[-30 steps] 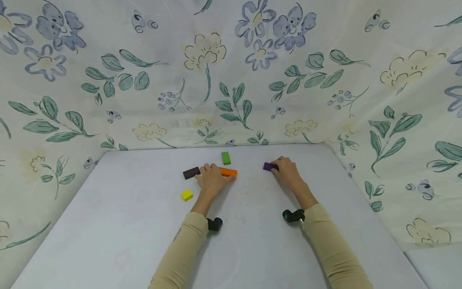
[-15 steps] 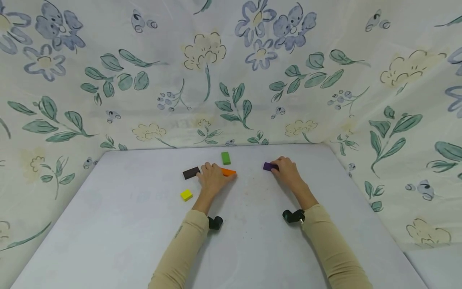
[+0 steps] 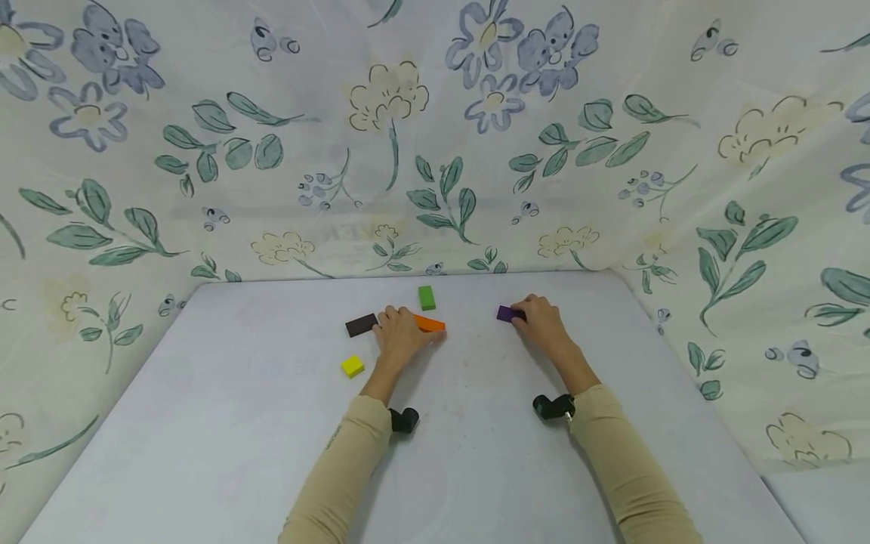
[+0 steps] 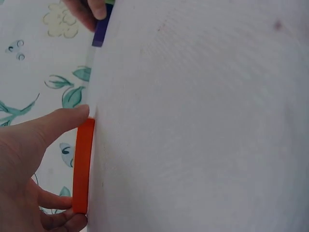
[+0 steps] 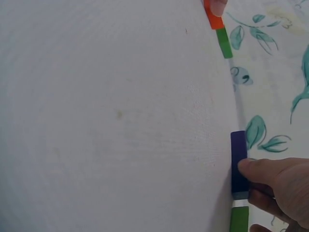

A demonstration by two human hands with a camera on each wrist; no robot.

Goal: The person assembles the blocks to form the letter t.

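My left hand (image 3: pixel 399 332) grips a long orange block (image 4: pixel 83 166) by its ends, thumb at one end and fingertips at the other. Part of that block is covered by the hand in the head view. To the right, my right hand (image 3: pixel 544 321) pinches a dark purple block (image 5: pixel 239 162), thumb on its near side and fingers behind. A green block (image 5: pixel 239 220) shows just past the purple one in the right wrist view, hidden by the hand in the head view. Beside the left fingers lies a dark brown block (image 3: pixel 361 326).
Behind the orange block stands a bright green block (image 3: pixel 426 298). A small yellow block (image 3: pixel 353 367) lies left of the left wrist. The white table (image 3: pixel 204 423) meets a floral cloth (image 3: pixel 313 151) at its back edge. Wrist cameras ride on both arms.
The left hand has shifted very slightly, and the orange block's right end has turned a little toward the person. The right hand and the purple block stay in place.
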